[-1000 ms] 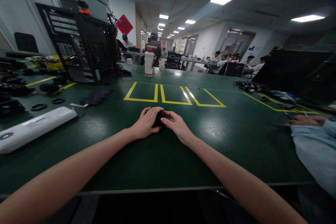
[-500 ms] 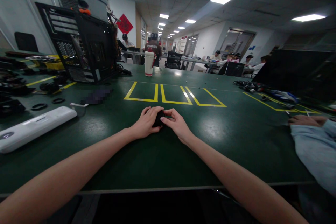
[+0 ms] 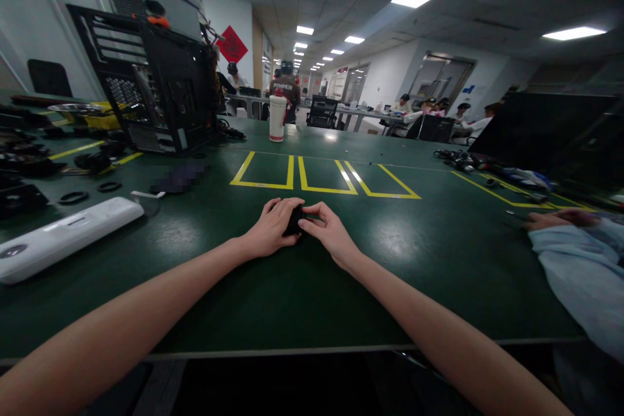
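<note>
A small black object (image 3: 294,221) is between my hands, low over the green table (image 3: 292,299) or resting on it; I cannot tell which. My left hand (image 3: 273,227) wraps round its left side and top, fingers closed on it. From the right, my right hand (image 3: 327,229) pinches its edge between thumb and fingers. Much of the object is hidden by my fingers. Three yellow tape outlines (image 3: 329,191) lie on the table just beyond my hands.
A white device (image 3: 73,234) lies at the left, near black rings and a black computer case (image 3: 166,84). A cup (image 3: 277,118) stands at the back. Cables (image 3: 468,161) and another person's hands (image 3: 550,218) are at the right.
The other person's hands and sleeve at the right have shifted slightly left. My hands and the black object show almost no movement.
</note>
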Tool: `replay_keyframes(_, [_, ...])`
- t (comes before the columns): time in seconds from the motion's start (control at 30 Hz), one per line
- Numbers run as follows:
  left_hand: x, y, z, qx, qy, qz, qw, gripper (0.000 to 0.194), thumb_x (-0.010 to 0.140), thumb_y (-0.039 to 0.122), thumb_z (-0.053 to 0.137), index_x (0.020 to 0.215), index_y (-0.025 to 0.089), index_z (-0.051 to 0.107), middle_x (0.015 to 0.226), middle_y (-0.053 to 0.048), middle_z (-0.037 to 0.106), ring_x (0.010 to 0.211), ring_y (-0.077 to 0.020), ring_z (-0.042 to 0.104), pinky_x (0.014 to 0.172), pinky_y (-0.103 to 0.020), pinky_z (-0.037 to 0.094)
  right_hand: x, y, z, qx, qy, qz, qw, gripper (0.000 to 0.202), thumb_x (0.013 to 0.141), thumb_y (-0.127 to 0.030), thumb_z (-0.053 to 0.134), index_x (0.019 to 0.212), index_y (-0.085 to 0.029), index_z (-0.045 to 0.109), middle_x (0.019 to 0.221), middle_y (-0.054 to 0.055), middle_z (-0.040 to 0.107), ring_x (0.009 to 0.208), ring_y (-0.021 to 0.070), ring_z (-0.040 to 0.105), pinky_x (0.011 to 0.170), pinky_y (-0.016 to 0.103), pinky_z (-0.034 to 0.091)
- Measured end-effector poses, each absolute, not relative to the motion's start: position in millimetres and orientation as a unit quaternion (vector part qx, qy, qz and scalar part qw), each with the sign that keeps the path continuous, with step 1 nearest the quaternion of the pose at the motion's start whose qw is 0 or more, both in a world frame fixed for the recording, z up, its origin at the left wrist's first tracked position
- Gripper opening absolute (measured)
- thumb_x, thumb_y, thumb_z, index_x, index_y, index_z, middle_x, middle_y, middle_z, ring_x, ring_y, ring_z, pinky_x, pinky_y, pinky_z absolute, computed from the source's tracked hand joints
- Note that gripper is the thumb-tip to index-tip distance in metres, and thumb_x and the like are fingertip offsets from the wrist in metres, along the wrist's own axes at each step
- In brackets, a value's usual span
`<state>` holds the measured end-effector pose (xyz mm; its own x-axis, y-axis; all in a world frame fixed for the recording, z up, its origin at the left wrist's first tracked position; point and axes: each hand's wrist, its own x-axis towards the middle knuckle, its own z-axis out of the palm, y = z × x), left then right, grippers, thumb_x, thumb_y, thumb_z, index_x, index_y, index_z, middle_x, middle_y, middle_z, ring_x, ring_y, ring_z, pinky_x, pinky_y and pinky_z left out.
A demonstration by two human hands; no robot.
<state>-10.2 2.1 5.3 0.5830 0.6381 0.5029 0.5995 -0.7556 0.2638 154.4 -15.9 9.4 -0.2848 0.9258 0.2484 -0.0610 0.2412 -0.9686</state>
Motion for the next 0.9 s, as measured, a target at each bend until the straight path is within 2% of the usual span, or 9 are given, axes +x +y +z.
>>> replay_keyframes(0.1, [-10.1,1.6,6.2,0.889,0.346,0.296,0.032,0.06,0.07,0.025,0.054,0.123,0.021,0.024,0.118,-0.008,0.044,0.113,-0.0218,0.04,0.101,-0.043,0.019,154.0,-14.1,8.0,-0.354,-0.625,0.493,0.491,0.022,0.069,-0.025,0.059,0.089,-0.021,0.051,0.097,0.0,0.055,0.093,0.014,0.055,0.089,0.034,0.041])
replay_keyframes(0.3, [-10.1,2.1,5.9,0.89,0.346,0.296,0.035,0.061,0.07,0.024,0.054,0.123,0.022,0.024,0.12,-0.008,0.044,0.114,-0.0222,0.039,0.101,-0.044,0.018,154.5,-10.3,7.5,-0.374,-0.618,0.507,0.469,0.032,0.069,-0.022,0.059,0.1,-0.021,0.05,0.107,0.003,0.054,0.099,0.0161,0.053,0.092,0.037,0.038])
replay_keyframes(0.47, [-9.8,1.7,6.4,0.889,0.349,0.294,0.032,0.06,0.07,0.025,0.054,0.122,0.021,0.024,0.119,-0.008,0.044,0.114,-0.0217,0.039,0.101,-0.043,0.018,154.8,-13.4,9.6,-0.359,-0.619,0.517,0.471,0.033,0.065,-0.02,0.063,0.094,-0.021,0.05,0.104,0.002,0.054,0.095,0.0162,0.055,0.087,0.036,0.042])
replay_keyframes(0.7, [-9.8,0.6,7.5,0.889,0.348,0.296,0.036,0.061,0.07,0.025,0.054,0.123,0.022,0.024,0.119,-0.007,0.044,0.113,-0.0216,0.039,0.101,-0.043,0.018,155.4,-14.4,9.4,-0.357,-0.632,0.49,0.483,0.023,0.069,-0.027,0.059,0.089,-0.021,0.051,0.096,0.0,0.055,0.09,0.0133,0.056,0.085,0.033,0.043])
replay_keyframes(0.9, [-10.4,-0.2,8.7,0.891,0.348,0.289,0.038,0.061,0.07,0.024,0.054,0.123,0.021,0.024,0.12,-0.008,0.043,0.114,-0.022,0.039,0.101,-0.043,0.018,156.9,-11.2,7.8,-0.379,-0.623,0.51,0.456,0.033,0.07,-0.029,0.058,0.101,-0.021,0.05,0.106,0.004,0.054,0.092,0.0148,0.055,0.086,0.035,0.043])
